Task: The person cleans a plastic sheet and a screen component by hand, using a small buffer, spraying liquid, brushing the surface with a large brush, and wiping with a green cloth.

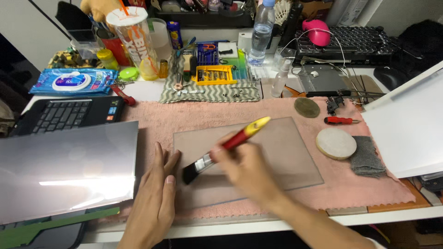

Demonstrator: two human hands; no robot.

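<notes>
Head view, L to R: left hand (154,196) lies flat, fingers together and stretched out, pinning the near-left edge of a clear sheet (277,152) on the pink towel (152,122). Right hand (247,168) is closed round a brush (221,147) w/ red-yellow handle, bristles on the sheet. Sheet looks thin, light, stiff-ish, prob slippery and scratch-prone; best held by the edges. Towel gives a soft, grippy bed. Desk is crowded: laptop (64,115) far left, white disc (336,143) and grey cloth (367,159) at right.
</notes>
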